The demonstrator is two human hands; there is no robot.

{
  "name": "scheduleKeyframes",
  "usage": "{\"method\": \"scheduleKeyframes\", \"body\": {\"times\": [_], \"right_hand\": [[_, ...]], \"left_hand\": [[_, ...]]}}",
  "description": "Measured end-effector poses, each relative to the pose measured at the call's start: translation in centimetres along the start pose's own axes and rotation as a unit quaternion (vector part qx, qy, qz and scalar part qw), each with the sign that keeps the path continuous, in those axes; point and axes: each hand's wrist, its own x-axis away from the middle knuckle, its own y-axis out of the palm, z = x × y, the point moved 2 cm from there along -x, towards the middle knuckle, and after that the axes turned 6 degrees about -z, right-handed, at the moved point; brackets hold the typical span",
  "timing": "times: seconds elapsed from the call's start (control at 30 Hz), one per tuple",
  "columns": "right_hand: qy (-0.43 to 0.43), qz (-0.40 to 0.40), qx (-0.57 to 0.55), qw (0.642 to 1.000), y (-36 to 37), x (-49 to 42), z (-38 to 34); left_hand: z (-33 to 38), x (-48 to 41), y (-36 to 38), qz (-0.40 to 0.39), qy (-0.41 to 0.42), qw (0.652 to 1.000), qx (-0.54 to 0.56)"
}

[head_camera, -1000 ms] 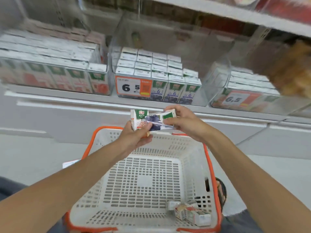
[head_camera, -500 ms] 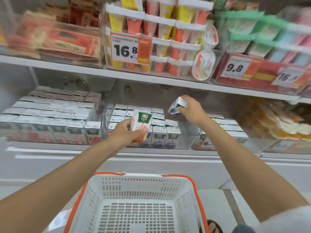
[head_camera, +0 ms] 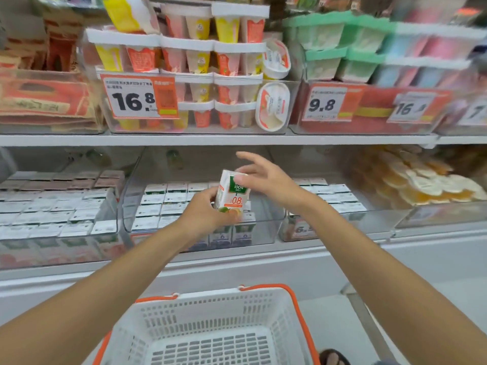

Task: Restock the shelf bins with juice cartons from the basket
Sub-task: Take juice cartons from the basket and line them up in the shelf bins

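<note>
While the shelving (head_camera: 237, 139) fills the whole far side, its lower level carries three clear bins side by side: a left bin (head_camera: 116, 206), a middle bin (head_camera: 266, 230) and a right bin (head_camera: 283, 227). All three hold rows of small white-topped cartons (head_camera: 163, 198) standing upright. Nearest of all, low in the middle, the white basket (head_camera: 297, 304) with an orange rim sits under both forearms; only its near end shows.

The left hand (head_camera: 203, 212) reaches in from the near left and holds a juice carton (head_camera: 233, 194) upright just above the front of the middle bin, clear of the cartons packed there. Its thumb lies against the carton's left face and its curled fingers (head_camera: 232, 218) wrap under and around the lower part, covering the bottom edge.

The right hand (head_camera: 266, 177) comes from the right, level with the carton's top. Its fingers are spread and fairly straight, the index raised toward the far shelf, and its thumb (head_camera: 241, 178) rests on the top right corner of the green panel. The other fingers stand free of the carton and hold nothing.
</note>
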Motion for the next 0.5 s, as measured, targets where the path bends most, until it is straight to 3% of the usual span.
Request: {"method": "scheduleKeyframes", "body": {"times": [0.13,0.23,0.33,0.5], "right_hand": [[-0.039,0.089,0.078,0.992,-5.2,4.9,0.2],[-0.046,0.183,0.089,0.978,-10.5,8.0,2.2],[-0.026,0.271,0.167,0.947,-15.7,9.5,5.7],[0.009,0.347,0.269,0.898,-21.6,8.1,11.1]], "left_hand": [[3.0,-2.7,6.3,-0.038,0.06,0.997,-0.016],[4.0,-5.3,9.6,-0.022,0.09,0.98,-0.175],[3.6,-8.1,11.8,-0.058,0.059,0.96,-0.266],[1.1,-10.5,13.4,-0.086,0.046,0.932,-0.349]]}}
